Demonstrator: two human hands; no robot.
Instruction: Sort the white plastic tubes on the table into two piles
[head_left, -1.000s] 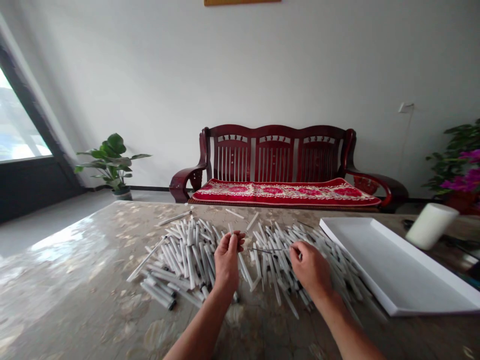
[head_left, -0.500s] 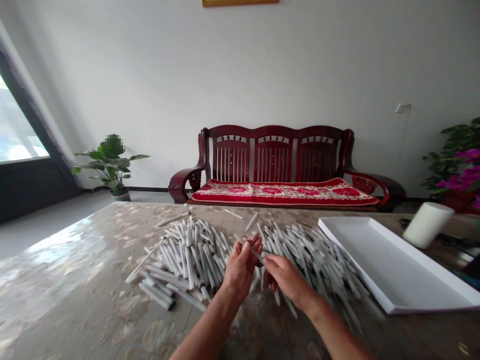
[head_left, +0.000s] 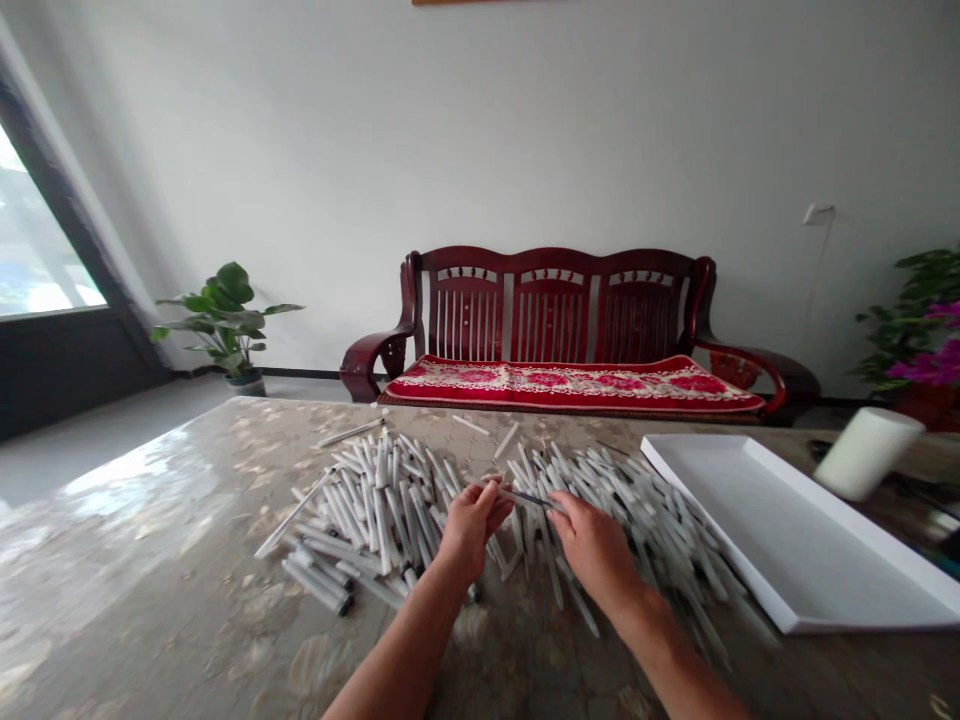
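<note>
A slim pen point(head_left: 534, 499) spans the gap between my two hands, with a thin dark stretch showing in the middle. Its pale left end is pinched by the thumb and fingers of my left hand point(head_left: 474, 520). My right hand point(head_left: 592, 540) is closed on the other end, a little lower. Both hands are above the table, between two heaps of pens. The left heap point(head_left: 382, 510) holds whitish barrels, some with black ends. The right heap point(head_left: 622, 510) spreads behind and beside my right hand. What my palms cover is hidden.
A shallow white tray point(head_left: 806, 540) lies at the right, close to the right heap. Beyond it lies a white cylinder point(head_left: 868, 453). A few loose pens point(head_left: 470, 426) rest near the far edge of the patterned table point(head_left: 172, 590). A wooden bench point(head_left: 551, 310) stands behind.
My right hand has moved slightly away to the right, and the dark thin stretch between the hands now shows longer. My left hand has turned a little, its fingers more closed.
</note>
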